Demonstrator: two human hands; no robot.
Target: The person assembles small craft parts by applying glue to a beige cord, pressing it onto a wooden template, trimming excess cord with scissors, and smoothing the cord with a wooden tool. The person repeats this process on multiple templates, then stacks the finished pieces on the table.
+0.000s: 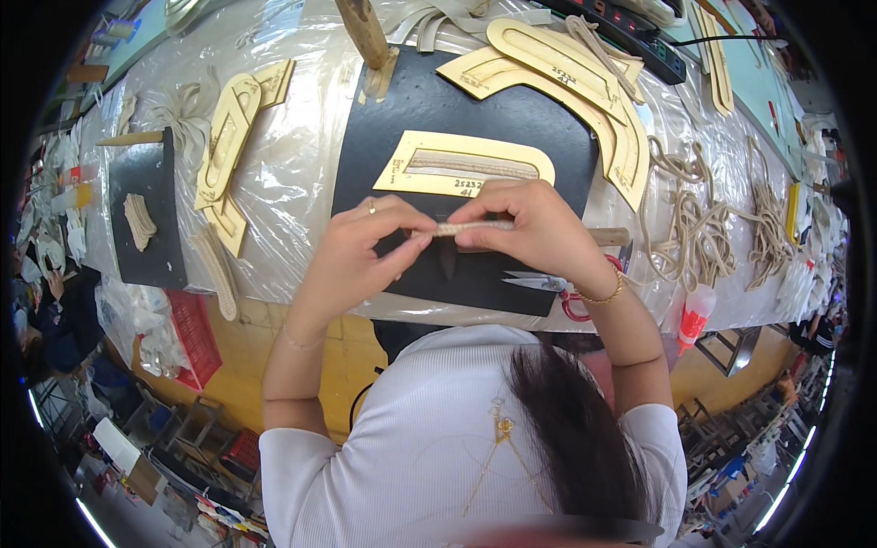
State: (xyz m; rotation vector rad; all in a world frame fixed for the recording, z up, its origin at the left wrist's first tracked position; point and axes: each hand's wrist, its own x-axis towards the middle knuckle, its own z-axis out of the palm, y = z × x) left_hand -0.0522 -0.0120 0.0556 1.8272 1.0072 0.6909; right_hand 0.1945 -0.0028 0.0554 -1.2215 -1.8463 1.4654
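On the plastic-covered worktop (pixel 301 110), above a black mat (pixel 438 105) and just below a cream slotted template (pixel 423 142), the left hand (pixel 370 233) and right hand (pixel 530 222) pinch a beige braided strip (pixel 447 229) spanning between their fingertips.

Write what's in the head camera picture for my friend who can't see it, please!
A person's left hand and right hand pinch a beige strip over a black mat. Just beyond them lies a yellow board with a beige braid in its slot; scissors lie near the right hand, and tangled beige cord is farther right.
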